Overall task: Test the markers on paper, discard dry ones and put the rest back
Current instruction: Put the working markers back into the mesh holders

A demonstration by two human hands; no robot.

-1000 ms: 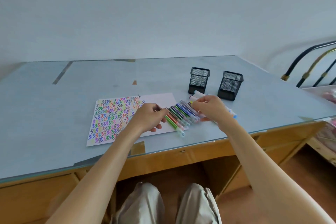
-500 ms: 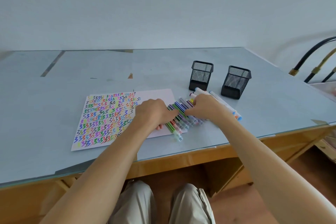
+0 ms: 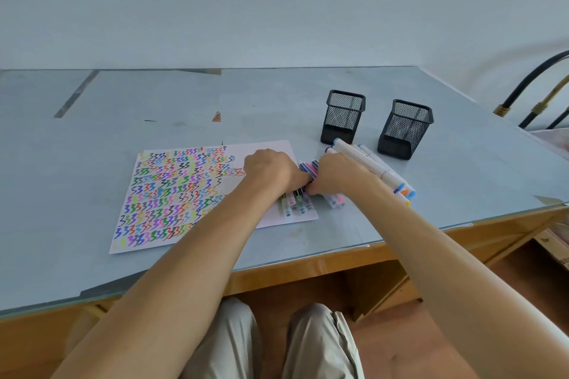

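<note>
Several thin coloured markers (image 3: 296, 204) lie side by side on the right edge of a white paper (image 3: 184, 194) covered in coloured squiggles. My left hand (image 3: 271, 172) and my right hand (image 3: 341, 177) meet over this row, knuckles up. Their curled fingers close on the markers from both sides and hide the middles. A few more thin marker ends (image 3: 335, 201) stick out below my right hand. Several thick white markers (image 3: 374, 168) lie just right of my right hand. Two black mesh pen holders (image 3: 343, 117) (image 3: 405, 129) stand behind them, both looking empty.
The glass-topped desk (image 3: 92, 163) has its front edge (image 3: 308, 258) close to my knees. A metal bed frame (image 3: 542, 95) stands at the far right. Bare desktop stretches left of the paper and behind it.
Both hands have drawn together over the thin markers, pushing the row into a tighter bunch. The view has tilted slightly, shifting the paper left.
</note>
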